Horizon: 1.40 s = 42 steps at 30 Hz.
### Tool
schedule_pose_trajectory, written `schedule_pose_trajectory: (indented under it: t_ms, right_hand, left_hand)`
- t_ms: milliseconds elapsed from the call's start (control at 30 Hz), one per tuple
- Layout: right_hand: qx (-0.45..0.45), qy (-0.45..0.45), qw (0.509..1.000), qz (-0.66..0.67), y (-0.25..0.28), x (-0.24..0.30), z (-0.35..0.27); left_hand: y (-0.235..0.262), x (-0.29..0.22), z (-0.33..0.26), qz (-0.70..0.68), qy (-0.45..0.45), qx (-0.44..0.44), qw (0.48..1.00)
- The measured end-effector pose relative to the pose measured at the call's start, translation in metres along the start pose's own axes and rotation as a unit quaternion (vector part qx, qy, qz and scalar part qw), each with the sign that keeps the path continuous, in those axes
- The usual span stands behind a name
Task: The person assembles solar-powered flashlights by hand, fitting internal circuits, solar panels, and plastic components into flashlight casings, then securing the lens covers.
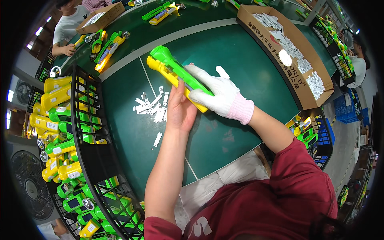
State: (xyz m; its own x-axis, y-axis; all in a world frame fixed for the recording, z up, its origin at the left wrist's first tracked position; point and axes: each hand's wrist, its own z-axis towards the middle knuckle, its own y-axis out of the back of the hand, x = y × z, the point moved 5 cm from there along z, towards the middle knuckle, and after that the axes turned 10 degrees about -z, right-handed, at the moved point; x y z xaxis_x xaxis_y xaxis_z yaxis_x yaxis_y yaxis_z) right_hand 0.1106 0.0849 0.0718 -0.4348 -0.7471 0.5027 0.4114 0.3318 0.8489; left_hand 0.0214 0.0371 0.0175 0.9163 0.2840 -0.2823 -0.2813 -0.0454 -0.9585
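Above the green table, a flashlight casing (176, 68) is tilted, its wide head toward the upper left. It is made of a green half and a yellow half lying against each other. My bare left hand (181, 107) grips it from below and from the left side. My right hand (220, 93), in a white glove with a pink cuff, is wrapped over its green side near the tail end. Some of the fingers behind the casing are hidden. Left of my left hand, several small white plastic pieces (155, 109) lie in a loose pile, with one white piece (158, 139) apart, nearer me.
A black crate (90, 160) full of yellow and green flashlights stands at the left. An open cardboard box (286, 72) of white parts sits at the far right. Flashlight pieces (110, 50) lie beyond the pale divider. A co-worker's hand (69, 49) is at far left.
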Motion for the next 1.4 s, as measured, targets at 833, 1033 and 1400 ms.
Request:
schedule_pose_trajectory:
  t_ms: [833, 1033, 1400]
  right_hand:
    - [-0.139, -0.066, 0.801, 0.579, 0.027, -0.037, 0.014]
    - [-0.071, -0.072, 0.786, 0.609, 0.030, -0.053, 0.018]
    - [-0.231, 0.086, 0.967, -0.066, 0.027, -0.018, -0.009]
  left_hand:
    - [-0.027, 0.025, -0.026, -0.247, 0.277, 0.178, 0.911]
    - [-0.030, 0.028, -0.026, -0.219, 0.296, 0.204, 0.907]
    - [-0.002, 0.005, -0.003, -0.152, 0.057, 0.048, 0.986]
